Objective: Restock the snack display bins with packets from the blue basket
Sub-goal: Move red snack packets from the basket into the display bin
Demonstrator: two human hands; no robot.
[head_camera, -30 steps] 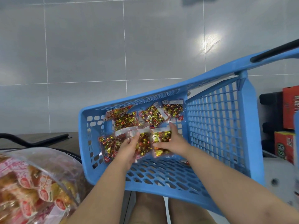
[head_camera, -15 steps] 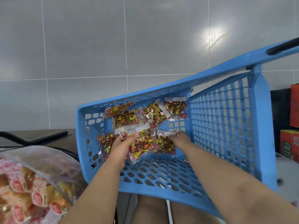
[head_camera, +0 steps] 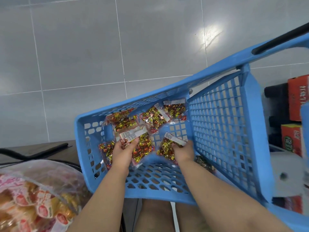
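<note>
The blue plastic basket (head_camera: 222, 131) lies tilted on the grey tiled floor, its open side toward me. Several clear packets of red and gold wrapped candy lie at its far end (head_camera: 154, 117). My left hand (head_camera: 122, 152) grips a packet (head_camera: 139, 144) with a white label strip. My right hand (head_camera: 183, 151) pinches the white top edge of another packet (head_camera: 165, 148). Both forearms reach into the basket. One more packet (head_camera: 204, 163) lies half hidden behind my right arm.
A clear bag of pink and orange snack packets (head_camera: 33, 198) sits at the lower left. A dark surface with black cables (head_camera: 36, 149) lies behind it. Red and orange cartons (head_camera: 297, 104) stand at the right edge. My knees show below the basket.
Both hands have slid slightly apart inside the basket. The right hand now holds its packet by the white top edge, and the left has gathered a labelled packet.
</note>
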